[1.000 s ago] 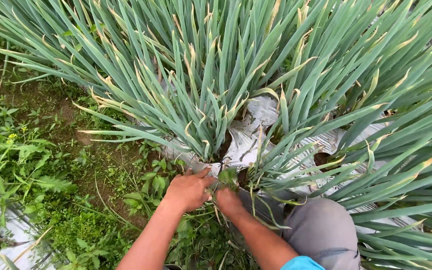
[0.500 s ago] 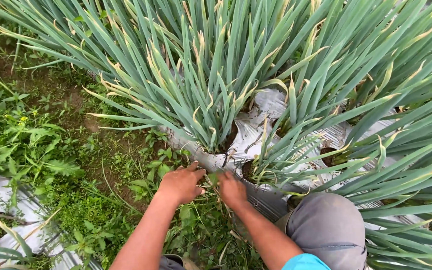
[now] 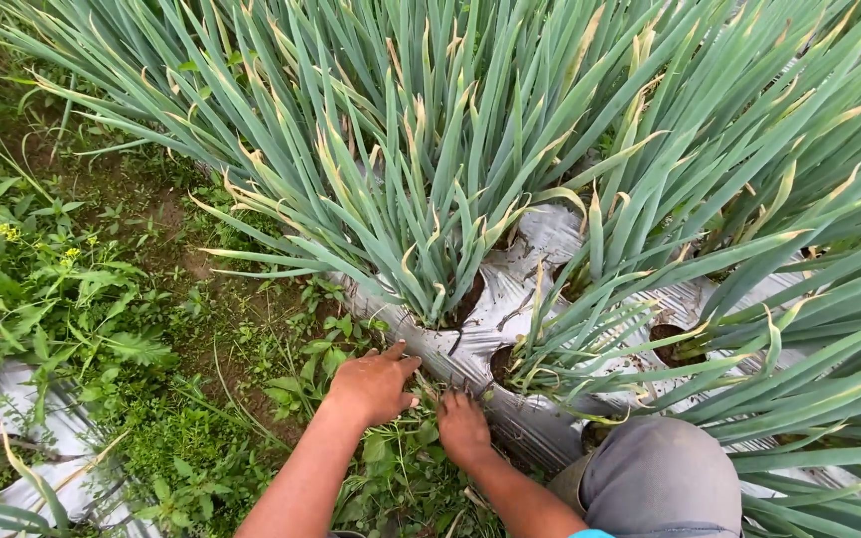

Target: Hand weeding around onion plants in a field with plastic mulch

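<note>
My left hand (image 3: 376, 384) rests on a clump of low weeds (image 3: 391, 453) at the foot of a raised bed, fingers curled into the leaves and thumb pointing towards the bed. My right hand (image 3: 462, 428) is just beside it, fingertips pushed down into the same weeds against the silver plastic mulch (image 3: 470, 349). The leaves hide what its fingers hold. Tall green onion plants (image 3: 421, 199) with yellowed tips grow through holes in the mulch directly above both hands.
My grey-clad knee (image 3: 660, 478) is at the lower right, against the bed. A furrow of bare soil and weeds (image 3: 151, 329) runs on the left. Another strip of silver mulch (image 3: 42, 448) lies at the lower left.
Both hands have stayed at the bed's edge. My right hand has dropped a little from the mulch edge into the weeds, and the left has shifted slightly.
</note>
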